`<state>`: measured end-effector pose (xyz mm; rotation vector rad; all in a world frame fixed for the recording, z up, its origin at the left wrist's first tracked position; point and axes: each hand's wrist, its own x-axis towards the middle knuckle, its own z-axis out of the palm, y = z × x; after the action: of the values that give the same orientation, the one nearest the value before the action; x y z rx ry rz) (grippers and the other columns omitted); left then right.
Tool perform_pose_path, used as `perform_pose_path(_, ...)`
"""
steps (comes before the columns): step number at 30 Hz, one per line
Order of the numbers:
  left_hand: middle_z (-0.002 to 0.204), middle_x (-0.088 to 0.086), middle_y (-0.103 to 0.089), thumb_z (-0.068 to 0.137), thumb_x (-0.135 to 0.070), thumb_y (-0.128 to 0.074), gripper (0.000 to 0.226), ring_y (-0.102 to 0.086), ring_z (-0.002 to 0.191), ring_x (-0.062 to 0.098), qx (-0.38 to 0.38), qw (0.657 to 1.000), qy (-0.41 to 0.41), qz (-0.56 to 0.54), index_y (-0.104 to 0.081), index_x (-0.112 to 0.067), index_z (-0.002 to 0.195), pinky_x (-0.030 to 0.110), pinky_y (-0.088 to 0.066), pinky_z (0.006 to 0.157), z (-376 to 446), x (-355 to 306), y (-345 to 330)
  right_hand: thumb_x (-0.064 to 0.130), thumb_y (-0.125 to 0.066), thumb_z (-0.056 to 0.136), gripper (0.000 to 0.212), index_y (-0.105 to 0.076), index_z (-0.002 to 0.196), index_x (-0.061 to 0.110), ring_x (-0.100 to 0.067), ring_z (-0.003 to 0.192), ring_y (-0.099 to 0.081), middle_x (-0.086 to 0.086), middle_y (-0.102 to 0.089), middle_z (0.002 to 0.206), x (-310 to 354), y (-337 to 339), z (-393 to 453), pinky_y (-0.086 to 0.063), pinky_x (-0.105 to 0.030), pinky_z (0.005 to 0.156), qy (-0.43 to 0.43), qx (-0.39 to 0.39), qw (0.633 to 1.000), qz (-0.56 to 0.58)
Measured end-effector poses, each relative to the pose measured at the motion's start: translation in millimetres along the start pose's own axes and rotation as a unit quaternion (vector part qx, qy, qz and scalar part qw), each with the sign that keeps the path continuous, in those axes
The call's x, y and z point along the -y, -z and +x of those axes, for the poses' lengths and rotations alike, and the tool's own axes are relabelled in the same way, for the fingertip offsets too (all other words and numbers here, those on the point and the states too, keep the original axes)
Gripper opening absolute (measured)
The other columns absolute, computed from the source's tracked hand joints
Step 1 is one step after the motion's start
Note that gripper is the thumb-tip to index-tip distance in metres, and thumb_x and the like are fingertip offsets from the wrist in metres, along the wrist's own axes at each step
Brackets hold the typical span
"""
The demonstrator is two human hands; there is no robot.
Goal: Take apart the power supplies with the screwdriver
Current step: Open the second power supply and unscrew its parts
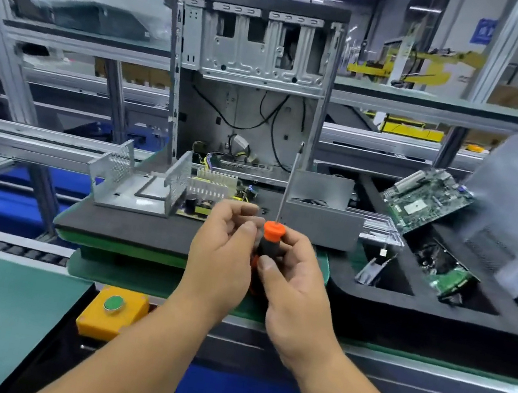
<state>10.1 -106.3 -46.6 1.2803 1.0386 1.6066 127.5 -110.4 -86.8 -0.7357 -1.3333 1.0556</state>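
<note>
I am holding a screwdriver point(273, 233) showing an orange collar, a black grip and a silver shaft. The power supply shell point(135, 181) is showing bare grey metal with perforated walls; its circuit board point(213, 193) is showing yellow parts and pale fins. The foam tray point(404, 305) is looking black, the motherboard point(426, 200) green, the button box point(112, 314) yellow with a green button.

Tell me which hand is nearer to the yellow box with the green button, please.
Left. The left hand is up and to the right of the yellow box, with its fingers at the screwdriver. The right hand grips the screwdriver handle farther right.
</note>
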Motion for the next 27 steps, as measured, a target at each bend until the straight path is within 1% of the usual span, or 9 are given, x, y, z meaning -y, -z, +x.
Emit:
perform_pose_path(3, 0.109, -0.003, -0.073, 0.088, -0.029, -0.054, 0.024, -0.071, 0.103, 0.019, 0.028, 1.0, -0.009, -0.007, -0.065, -0.039, 0.106, 0.033, -0.056, 0.079, -4.4, 1.0, -14.7, 0.017, -0.059, 0.095, 0.038, -0.063, 0.129, 0.034, -0.026, 0.121, -0.066, -0.004, -0.071, 0.124, 3.2, 11.0, 0.2, -0.053, -0.045, 0.102, 0.006, -0.007, 1.0, 0.001)
perform_pose_path(5, 0.112, -0.005, -0.072, 0.09, -0.029, -0.054, 0.025, -0.07, 0.106, 0.016, 0.047, 0.999, -0.02, -0.017, -0.064, -0.039, 0.11, 0.03, -0.056, 0.082, -5.7, 0.8, -23.4, 0.016, -0.059, 0.096, 0.037, -0.064, 0.129, 0.033, -0.029, 0.12, -0.066, -0.006, -0.071, 0.123, 7.8, 19.1, 1.7, -0.053, -0.047, 0.102, 0.014, -0.018, 1.0, 0.005)
perform_pose_path(9, 0.117, -0.004, -0.072, 0.092, -0.026, -0.055, 0.026, -0.069, 0.112, 0.017, 0.075, 0.996, -0.034, -0.035, -0.065, -0.037, 0.114, 0.036, -0.056, 0.092, -3.8, -2.7, -40.7, 0.018, -0.06, 0.096, 0.035, -0.064, 0.127, 0.032, -0.031, 0.117, -0.066, -0.007, -0.071, 0.121, 19.5, 35.2, 5.6, -0.056, -0.042, 0.098, 0.027, -0.04, 0.999, 0.002)
perform_pose_path(12, 0.12, -0.004, -0.071, 0.092, -0.027, -0.055, 0.028, -0.068, 0.114, 0.016, 0.094, 0.994, -0.039, -0.048, -0.064, -0.036, 0.117, 0.037, -0.055, 0.096, -1.9, -7.5, -53.0, 0.013, -0.057, 0.097, 0.036, -0.064, 0.125, 0.034, -0.028, 0.109, -0.067, -0.007, -0.071, 0.119, 26.7, 47.8, 8.5, -0.056, -0.046, 0.092, 0.032, -0.056, 0.998, 0.0)
perform_pose_path(16, 0.127, -0.005, -0.067, 0.092, -0.029, -0.054, 0.032, -0.064, 0.12, 0.012, 0.12, 0.99, -0.055, -0.043, -0.06, -0.031, 0.123, 0.035, -0.053, 0.1, -1.0, -10.4, -68.1, 0.019, -0.06, 0.093, 0.034, -0.064, 0.122, 0.035, -0.021, 0.098, -0.067, -0.006, -0.073, 0.113, 40.2, 63.7, 12.0, -0.056, -0.037, 0.081, 0.049, -0.091, 0.995, -0.015)
perform_pose_path(20, 0.126, -0.007, -0.067, 0.1, -0.017, -0.055, 0.028, -0.063, 0.12, 0.004, 0.135, 0.987, -0.075, -0.049, -0.059, -0.025, 0.126, 0.022, -0.051, 0.097, -0.4, -10.2, -81.4, 0.031, -0.063, 0.087, 0.036, -0.064, 0.122, 0.036, -0.03, 0.102, -0.067, -0.009, -0.072, 0.113, 49.1, 82.7, 14.5, -0.055, -0.044, 0.085, 0.064, -0.121, 0.99, -0.038)
perform_pose_path(22, 0.126, -0.007, -0.067, 0.097, -0.019, -0.054, 0.03, -0.062, 0.119, 0.002, 0.146, 0.985, -0.085, -0.047, -0.058, -0.025, 0.126, 0.018, -0.049, 0.098, -1.0, -9.4, -87.4, 0.033, -0.064, 0.086, 0.036, -0.065, 0.122, 0.04, -0.033, 0.108, -0.068, -0.005, -0.072, 0.113, 51.9, 91.7, 14.9, -0.057, -0.047, 0.091, 0.067, -0.128, 0.988, -0.045)
perform_pose_path(25, 0.129, -0.002, -0.064, 0.092, -0.023, -0.053, 0.035, -0.063, 0.119, 0.003, 0.159, 0.982, -0.088, -0.058, -0.057, -0.023, 0.126, 0.018, -0.049, 0.099, -0.9, -6.0, -95.5, 0.036, -0.065, 0.085, 0.036, -0.065, 0.12, 0.044, -0.022, 0.104, -0.07, 0.001, -0.073, 0.11, 55.1, 101.7, 15.4, -0.058, -0.038, 0.088, 0.071, -0.138, 0.987, -0.051)
perform_pose_path(27, 0.128, -0.005, -0.065, 0.092, -0.024, -0.053, 0.036, -0.062, 0.122, 0.004, 0.162, 0.981, -0.089, -0.057, -0.057, -0.023, 0.128, 0.023, -0.05, 0.102, -0.5, -3.7, -100.0, 0.033, -0.065, 0.085, 0.034, -0.066, 0.117, 0.046, -0.015, 0.1, -0.07, 0.004, -0.074, 0.106, 57.1, 106.6, 17.4, -0.056, -0.032, 0.084, 0.071, -0.143, 0.986, -0.05)
